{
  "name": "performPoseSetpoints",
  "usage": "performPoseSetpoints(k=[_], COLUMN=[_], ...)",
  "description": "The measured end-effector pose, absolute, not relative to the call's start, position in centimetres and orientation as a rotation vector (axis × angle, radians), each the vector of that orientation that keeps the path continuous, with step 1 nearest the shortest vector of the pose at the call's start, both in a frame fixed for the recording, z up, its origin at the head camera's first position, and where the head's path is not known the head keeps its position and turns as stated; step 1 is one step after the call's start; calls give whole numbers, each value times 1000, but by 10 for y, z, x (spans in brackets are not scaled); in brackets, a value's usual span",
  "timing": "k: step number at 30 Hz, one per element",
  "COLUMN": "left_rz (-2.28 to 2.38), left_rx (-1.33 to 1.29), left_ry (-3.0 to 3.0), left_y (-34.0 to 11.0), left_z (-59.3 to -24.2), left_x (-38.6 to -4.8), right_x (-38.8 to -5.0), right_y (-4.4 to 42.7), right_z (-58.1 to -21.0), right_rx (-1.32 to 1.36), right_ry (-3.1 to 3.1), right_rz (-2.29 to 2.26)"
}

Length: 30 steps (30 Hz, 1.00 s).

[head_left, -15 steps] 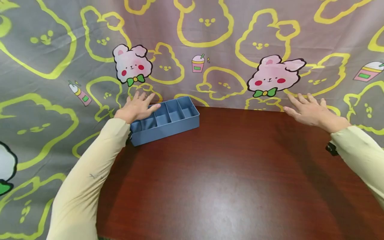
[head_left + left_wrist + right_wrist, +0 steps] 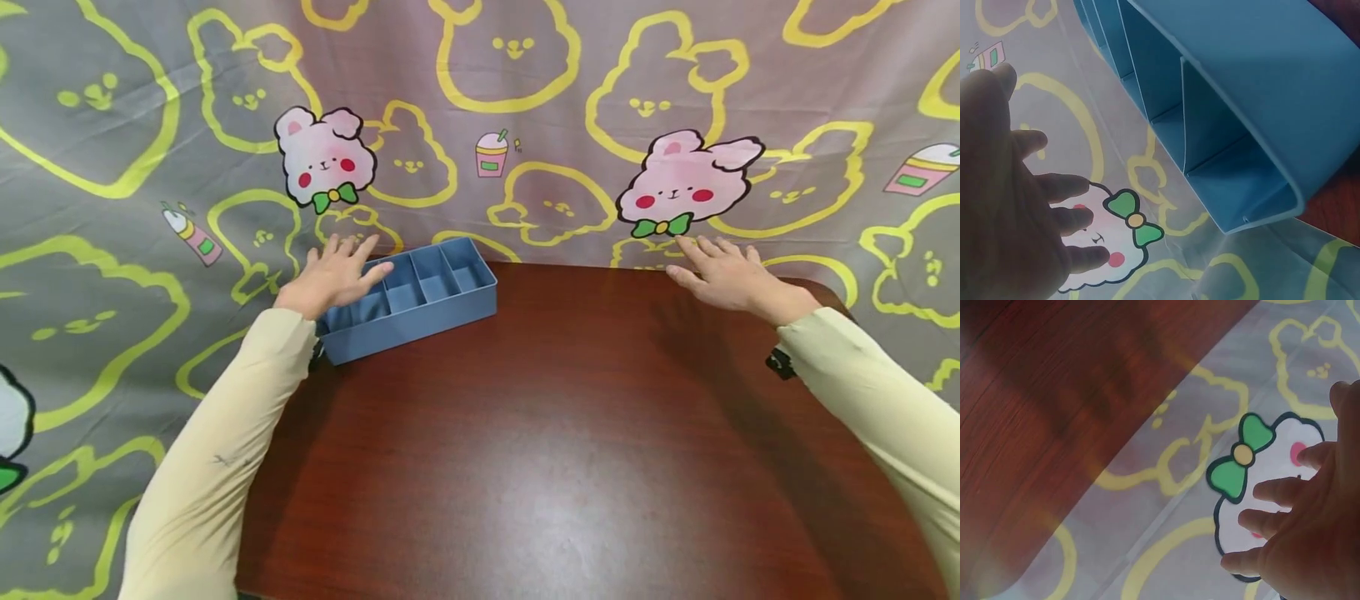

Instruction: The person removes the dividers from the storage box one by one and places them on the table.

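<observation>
A blue divided box [image 2: 412,321] with several open compartments stands on the table at the back left. My left hand [image 2: 330,277] is held above the box's left end, its fingers spread and straight, and it covers part of that end. In the left wrist view the hand [image 2: 1016,200] is apart from the box [image 2: 1241,81], with nothing in its fingers. Over the back right of the table my right hand [image 2: 731,277] hovers, fingers spread. The right wrist view shows that hand [image 2: 1304,525] holding nothing, in front of the printed curtain.
A dark reddish-brown table [image 2: 555,433] spreads below both hands, with a rounded corner at the back right. A grey curtain [image 2: 555,67] with yellow outlines and rabbit faces hangs behind the table and along its left side.
My right hand has moved to the left above the table, still spread. The left hand and the box stay nearly in place, with a slight shift of the whole head view.
</observation>
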<state>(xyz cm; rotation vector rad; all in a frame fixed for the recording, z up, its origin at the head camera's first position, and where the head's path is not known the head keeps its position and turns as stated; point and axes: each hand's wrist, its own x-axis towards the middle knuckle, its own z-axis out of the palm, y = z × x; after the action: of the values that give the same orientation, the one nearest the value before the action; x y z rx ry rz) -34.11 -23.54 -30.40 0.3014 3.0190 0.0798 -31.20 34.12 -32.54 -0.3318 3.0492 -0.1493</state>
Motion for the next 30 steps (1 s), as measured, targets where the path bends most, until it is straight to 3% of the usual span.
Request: performPoseSetpoints(k=[30], left_rz=[489], left_rx=[330], left_ry=[3095], left_y=[-258], left_z=[-319], left_x=[-319], right_x=[-314], right_y=[262], right_z=[-335], right_rx=[-547], right_ry=[3019], right_rz=[-522])
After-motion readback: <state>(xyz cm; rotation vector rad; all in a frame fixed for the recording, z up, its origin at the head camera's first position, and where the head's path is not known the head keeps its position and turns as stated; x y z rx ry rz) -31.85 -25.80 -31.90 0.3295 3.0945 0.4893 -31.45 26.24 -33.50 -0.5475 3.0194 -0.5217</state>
